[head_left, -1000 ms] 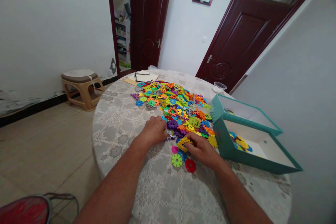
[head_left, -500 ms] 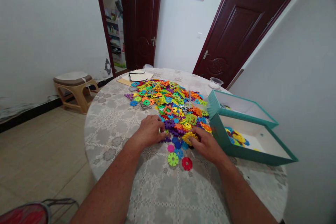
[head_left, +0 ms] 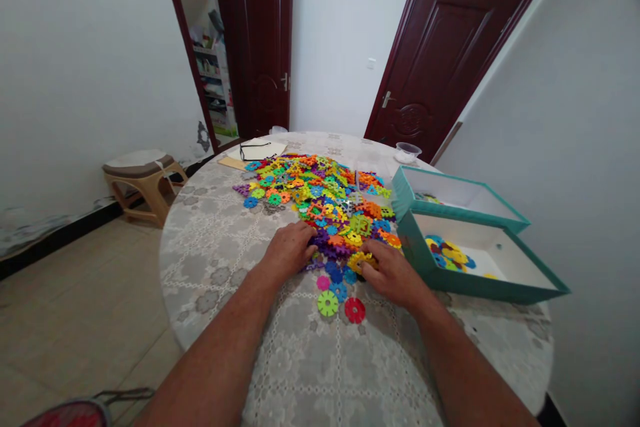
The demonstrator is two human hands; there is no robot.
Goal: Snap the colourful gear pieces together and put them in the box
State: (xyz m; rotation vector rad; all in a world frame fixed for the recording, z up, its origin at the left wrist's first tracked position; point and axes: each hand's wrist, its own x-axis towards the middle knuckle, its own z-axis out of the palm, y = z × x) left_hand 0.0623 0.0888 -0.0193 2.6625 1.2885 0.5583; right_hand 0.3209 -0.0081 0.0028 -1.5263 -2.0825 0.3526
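Note:
A heap of colourful plastic snowflake discs spreads over the middle of the round table. My left hand lies at the heap's near left edge, fingers curled in beside purple discs; what they pinch is hidden. On the near right side, my right hand grips a yellow snowflake disc piece between thumb and fingers, low over the discs. Closer to me lie a lime green disc, a red disc, a pink disc and several blue discs, flat on the cloth.
To the right stands a teal box with some discs inside, and its matching second half behind it. Eyeglasses rest on paper at the far left. A clear plastic bowl sits at the back. A stool stands left of the table.
My left hand has reached slightly further into the heap's edge, its fingers closer to the purple discs. My right hand stays on the yellow piece. The view has shifted a little.

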